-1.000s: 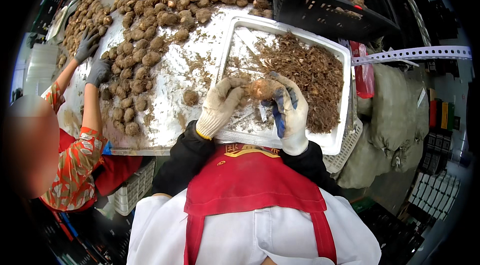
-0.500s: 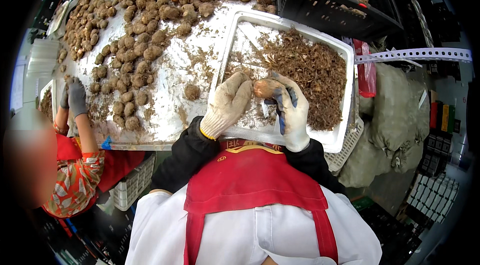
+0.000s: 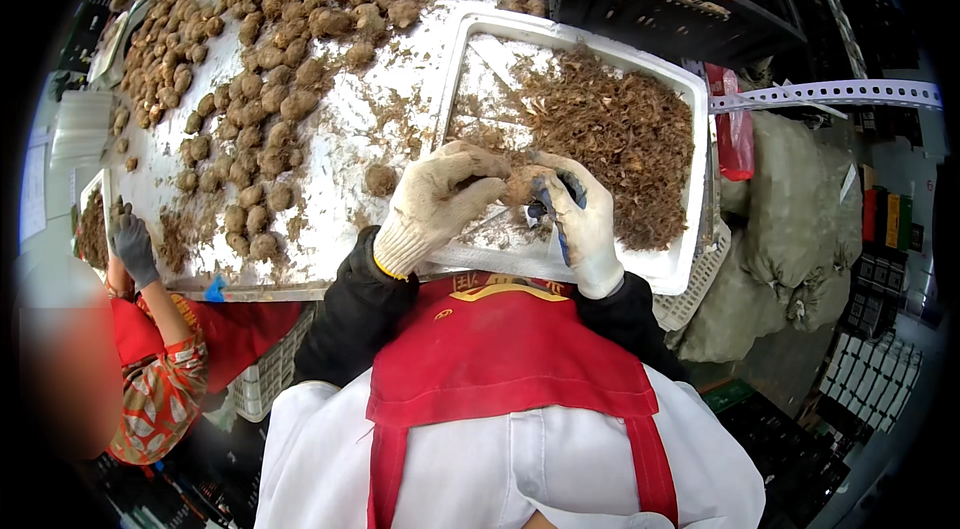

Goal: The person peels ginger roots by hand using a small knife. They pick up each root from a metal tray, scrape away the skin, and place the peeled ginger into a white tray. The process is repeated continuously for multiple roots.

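Hairy tuber held between two gloves, looks firm but shaggy
Left to right on my feed: the left hand (image 3: 438, 199) has its fingers half curled against the left end of the tuber (image 3: 519, 185), can't tell if they really grip; the right hand (image 3: 587, 219) has thumb and fingers closed on the other end. It's above the tray's near-left part. I'd guess light, stiff, hard to bruise, with loose fuzz that could slip, so I'd take the solid ends. Around it: a co-worker's grey glove (image 3: 132, 244) by the bench's (image 3: 345, 144) near-left corner, loose tubers (image 3: 298, 106) toward its far edge, the white tray (image 3: 700, 149) with fibre scraps (image 3: 620, 144) at its near-right corner, a black crate (image 3: 655, 14) past that, sacks (image 3: 790, 219) off the right edge.
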Demonstrator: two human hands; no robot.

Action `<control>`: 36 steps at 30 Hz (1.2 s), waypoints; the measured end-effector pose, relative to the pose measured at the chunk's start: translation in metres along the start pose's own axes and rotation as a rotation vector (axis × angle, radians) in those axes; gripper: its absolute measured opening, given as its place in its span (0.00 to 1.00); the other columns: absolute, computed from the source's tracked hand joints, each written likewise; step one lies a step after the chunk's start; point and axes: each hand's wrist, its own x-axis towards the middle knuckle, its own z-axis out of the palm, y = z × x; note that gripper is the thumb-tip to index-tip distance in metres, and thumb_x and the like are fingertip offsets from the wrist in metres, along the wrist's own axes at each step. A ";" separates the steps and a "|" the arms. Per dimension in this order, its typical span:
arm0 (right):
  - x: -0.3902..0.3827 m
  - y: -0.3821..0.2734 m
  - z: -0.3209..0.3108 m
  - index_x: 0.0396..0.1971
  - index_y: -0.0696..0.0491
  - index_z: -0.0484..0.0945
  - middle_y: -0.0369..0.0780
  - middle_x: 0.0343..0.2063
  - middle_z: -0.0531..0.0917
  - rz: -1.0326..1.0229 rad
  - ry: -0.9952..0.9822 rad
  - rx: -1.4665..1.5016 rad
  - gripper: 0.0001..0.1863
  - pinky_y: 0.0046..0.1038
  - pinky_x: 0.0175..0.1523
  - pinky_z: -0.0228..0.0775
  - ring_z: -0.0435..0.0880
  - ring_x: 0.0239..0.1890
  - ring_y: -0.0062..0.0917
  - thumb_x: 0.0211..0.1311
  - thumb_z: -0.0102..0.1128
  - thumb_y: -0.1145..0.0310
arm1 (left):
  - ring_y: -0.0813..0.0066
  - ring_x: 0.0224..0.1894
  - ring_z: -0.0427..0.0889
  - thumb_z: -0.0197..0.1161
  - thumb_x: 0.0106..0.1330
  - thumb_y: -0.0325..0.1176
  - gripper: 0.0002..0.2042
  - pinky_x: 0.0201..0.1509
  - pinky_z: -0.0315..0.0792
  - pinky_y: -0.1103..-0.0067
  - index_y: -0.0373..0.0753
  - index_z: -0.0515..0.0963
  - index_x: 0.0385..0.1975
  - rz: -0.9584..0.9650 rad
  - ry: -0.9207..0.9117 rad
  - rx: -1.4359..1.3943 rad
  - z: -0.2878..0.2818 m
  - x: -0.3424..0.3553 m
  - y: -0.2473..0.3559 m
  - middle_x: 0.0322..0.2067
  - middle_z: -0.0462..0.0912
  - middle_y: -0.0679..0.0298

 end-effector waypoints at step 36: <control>-0.005 -0.026 0.007 0.57 0.60 0.79 0.47 0.52 0.82 -0.358 -0.158 -0.413 0.25 0.32 0.60 0.74 0.83 0.55 0.35 0.58 0.70 0.72 | 0.77 0.36 0.83 0.54 0.78 0.53 0.26 0.37 0.79 0.81 0.33 0.72 0.57 -0.413 -0.305 -0.944 0.007 -0.023 -0.026 0.43 0.82 0.61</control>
